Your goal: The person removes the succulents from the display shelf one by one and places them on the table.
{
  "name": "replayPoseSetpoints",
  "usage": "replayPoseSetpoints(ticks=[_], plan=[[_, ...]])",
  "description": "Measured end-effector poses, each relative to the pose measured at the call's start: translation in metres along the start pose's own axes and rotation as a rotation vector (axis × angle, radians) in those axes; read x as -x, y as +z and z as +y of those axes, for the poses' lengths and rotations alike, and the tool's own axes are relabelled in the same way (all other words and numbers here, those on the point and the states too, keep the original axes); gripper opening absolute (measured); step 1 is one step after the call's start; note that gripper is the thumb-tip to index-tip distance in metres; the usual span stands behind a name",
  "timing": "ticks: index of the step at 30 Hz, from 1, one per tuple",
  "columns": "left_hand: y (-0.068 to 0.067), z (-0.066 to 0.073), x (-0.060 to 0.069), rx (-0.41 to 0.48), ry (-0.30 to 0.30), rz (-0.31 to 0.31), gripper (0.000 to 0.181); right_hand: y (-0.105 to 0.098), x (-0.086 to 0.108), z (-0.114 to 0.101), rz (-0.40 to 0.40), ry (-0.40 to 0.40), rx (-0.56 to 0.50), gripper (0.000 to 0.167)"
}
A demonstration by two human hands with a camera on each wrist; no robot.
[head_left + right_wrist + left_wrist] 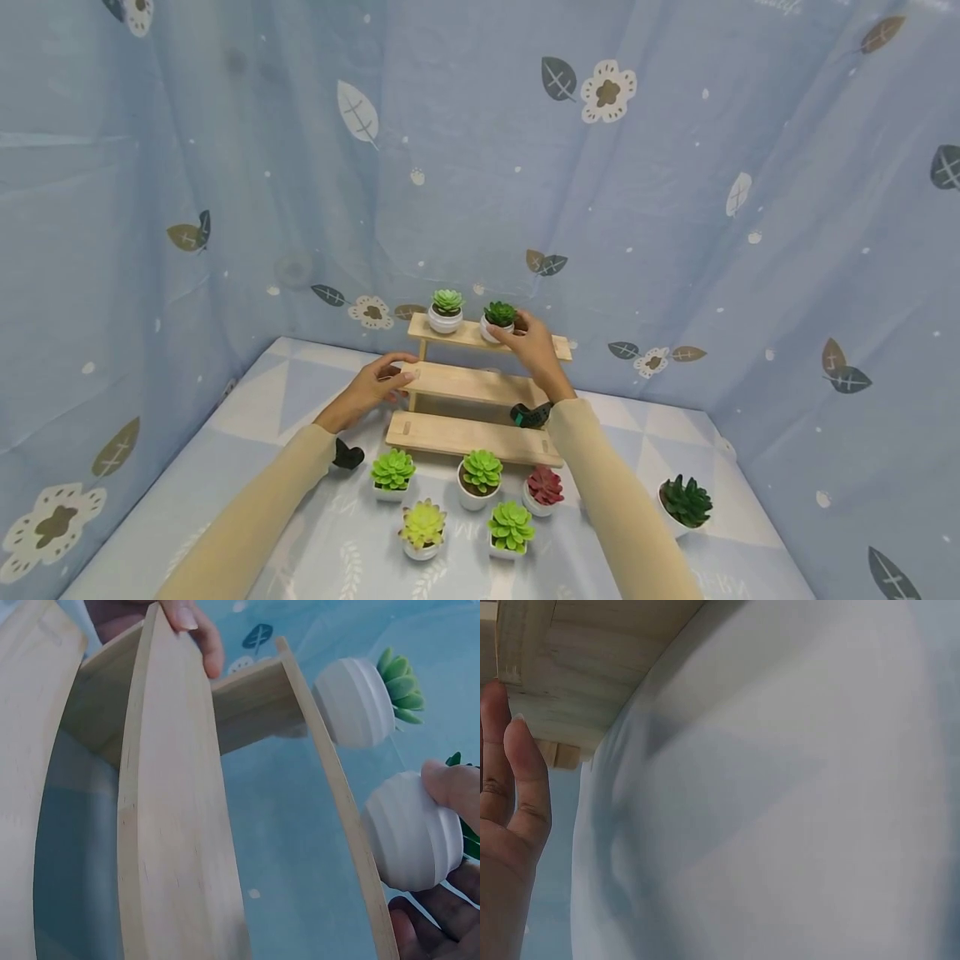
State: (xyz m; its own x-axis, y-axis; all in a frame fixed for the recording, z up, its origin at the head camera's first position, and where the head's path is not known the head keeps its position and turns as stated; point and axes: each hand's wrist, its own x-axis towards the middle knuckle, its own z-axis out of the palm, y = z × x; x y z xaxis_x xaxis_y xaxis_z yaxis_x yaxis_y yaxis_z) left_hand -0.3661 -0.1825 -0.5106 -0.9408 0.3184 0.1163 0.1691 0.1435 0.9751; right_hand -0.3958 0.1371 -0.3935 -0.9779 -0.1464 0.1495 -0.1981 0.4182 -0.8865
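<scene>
A three-step wooden plant stand (472, 385) stands at the back of the table. My right hand (537, 350) pinches the white pot of a dark green succulent (498, 315) on its top step. In the right wrist view that ribbed white pot (411, 831) touches the step, with the thumb against its side. Left of it on the same step sits a light green potted succulent (447, 312). My left hand (366, 392) holds the left end of the middle step, thumb and fingers around the edge. The left wrist view shows its fingertips (526, 746) by the wood.
In front of the stand are several potted succulents: green ones (392, 473) (481, 477) (511, 532), a yellow-green one (423, 529) and a red one (543, 487). A dark green one (686, 504) stands far right. A patterned blue curtain (480, 167) hangs behind.
</scene>
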Motion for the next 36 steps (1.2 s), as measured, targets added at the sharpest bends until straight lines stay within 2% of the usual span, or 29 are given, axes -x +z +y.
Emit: replayPoseSetpoints(ticks=[3,13,17,24,29,36], plan=[[0.0,0.0,-0.001,0.006,-0.004,0.002,0.052,0.0,-0.002,-0.001,0.002,0.008,-0.013,0.096],[0.001,0.002,-0.002,-0.006,0.01,-0.012,0.053,0.001,-0.003,-0.001,0.019,0.009,-0.035,0.081],[0.001,0.003,-0.001,-0.015,0.008,-0.009,0.052,-0.001,-0.001,-0.002,0.023,0.004,-0.031,0.083],[0.0,0.004,-0.002,-0.017,0.009,-0.007,0.051,-0.005,0.003,-0.006,0.028,0.03,-0.04,0.095],[0.0,0.004,-0.001,-0.013,0.008,-0.003,0.051,-0.006,0.005,-0.01,0.022,0.046,-0.038,0.095],[0.0,-0.001,0.0,-0.006,-0.007,0.009,0.051,-0.012,0.014,-0.01,0.011,0.02,-0.038,0.097]])
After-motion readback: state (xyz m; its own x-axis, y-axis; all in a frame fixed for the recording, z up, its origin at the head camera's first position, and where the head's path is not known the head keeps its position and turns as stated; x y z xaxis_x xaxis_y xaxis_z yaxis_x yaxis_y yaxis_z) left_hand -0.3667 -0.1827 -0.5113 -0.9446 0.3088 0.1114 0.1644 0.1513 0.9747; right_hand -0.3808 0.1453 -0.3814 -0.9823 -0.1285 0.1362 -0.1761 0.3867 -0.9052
